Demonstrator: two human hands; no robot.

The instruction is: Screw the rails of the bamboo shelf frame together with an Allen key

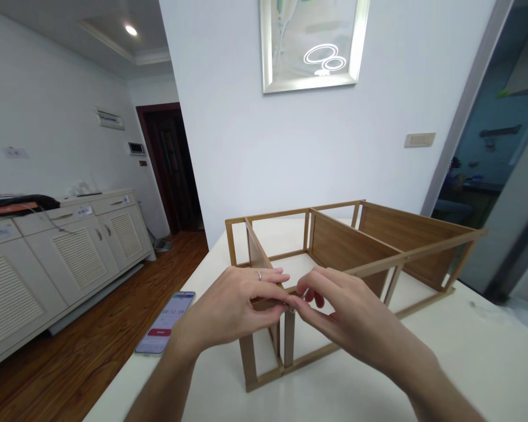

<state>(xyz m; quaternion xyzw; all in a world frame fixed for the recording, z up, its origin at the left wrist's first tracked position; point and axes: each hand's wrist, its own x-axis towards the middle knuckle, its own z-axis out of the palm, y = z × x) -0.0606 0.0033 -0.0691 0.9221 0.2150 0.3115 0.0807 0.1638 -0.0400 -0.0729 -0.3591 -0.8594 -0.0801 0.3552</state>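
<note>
So the wooden rack [338,243] sits on the white counter [356,390], center to right of the frame, stretching back beyond both hands. Left hand [244,299] and right hand [345,302] meet at its near rail, lower middle, fingers bent together; can't tell what they're pinching.

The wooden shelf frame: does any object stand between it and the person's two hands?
Nothing visible does. The left hand and right hand meet at the near upper rail of the wooden shelf frame. The smartphone lies off to the left, out of the way. What the fingertips cover is hidden.
</note>
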